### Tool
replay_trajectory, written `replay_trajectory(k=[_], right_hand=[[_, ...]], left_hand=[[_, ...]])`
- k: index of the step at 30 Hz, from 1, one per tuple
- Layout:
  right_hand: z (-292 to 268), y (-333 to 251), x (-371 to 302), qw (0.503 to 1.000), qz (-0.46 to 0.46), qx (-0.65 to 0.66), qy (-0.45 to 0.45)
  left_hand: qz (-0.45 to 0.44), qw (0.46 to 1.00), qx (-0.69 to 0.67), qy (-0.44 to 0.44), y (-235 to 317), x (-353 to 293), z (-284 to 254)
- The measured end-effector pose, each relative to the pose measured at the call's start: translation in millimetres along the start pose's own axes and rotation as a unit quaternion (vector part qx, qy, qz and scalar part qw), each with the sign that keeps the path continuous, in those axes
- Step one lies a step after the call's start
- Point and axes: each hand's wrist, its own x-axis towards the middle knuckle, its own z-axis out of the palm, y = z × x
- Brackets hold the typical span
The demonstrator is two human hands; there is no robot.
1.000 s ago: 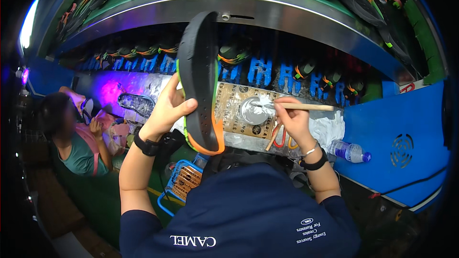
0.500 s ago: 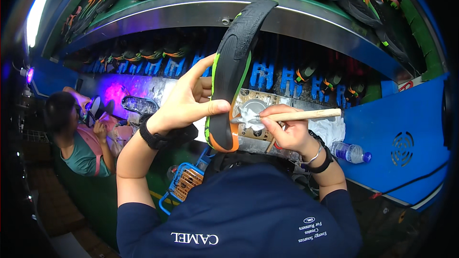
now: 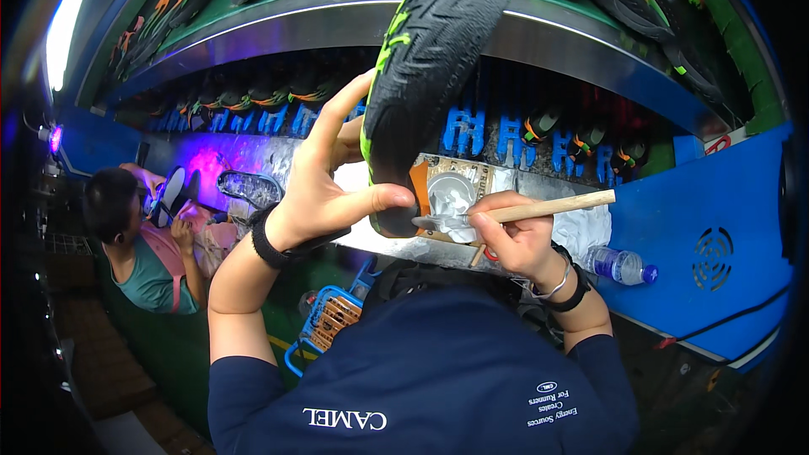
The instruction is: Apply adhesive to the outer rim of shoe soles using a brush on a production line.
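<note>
The black shoe sole [image 3: 421, 76] tilts above the bench [image 3: 190, 145], heel end nearest me, clamped between the thumb and fingers of my left hand [image 3: 318, 190]. My right hand [image 3: 518, 238] is closed around a wooden-handled brush [image 3: 556, 206], its tip at the heel's edge, perhaps touching. Beside it, a round grey container [image 3: 452, 190] sits on brown cardboard [image 3: 484, 175].

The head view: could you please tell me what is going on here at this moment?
The person's left hand holds up a black shoe sole with bright green and orange edges, patterned underside toward the camera. The right hand holds a brush with a pale wooden handle, its tip at the sole's lower end. Beyond it, a round grey-white dish stands on brown cardboard. At left, another person in a green top handles a dark shoe.
</note>
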Motion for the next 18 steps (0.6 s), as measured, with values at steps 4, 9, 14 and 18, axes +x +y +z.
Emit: replay_trajectory(k=[4,9,14,18], right_hand=[[2.5,-7.1,-6.5,0.991,0.061,0.119,0.024],[-1.4,-13.3,-6.5,0.980,0.129,0.149,0.020],[-5.5,0.5,-1.0,1.000,0.015,-0.018,-0.009],[-7.0,2.0,12.5,0.985,-0.106,-0.132,-0.024]], left_hand=[[0.054,0.996,0.064,-0.013,3.4,2.3,2.8],[0.055,0.996,0.067,-0.024,3.8,3.1,2.5],[-0.094,0.990,-0.098,-0.026,-7.2,2.6,1.5],[-0.173,0.965,-0.194,-0.029,-17.5,3.4,1.4]])
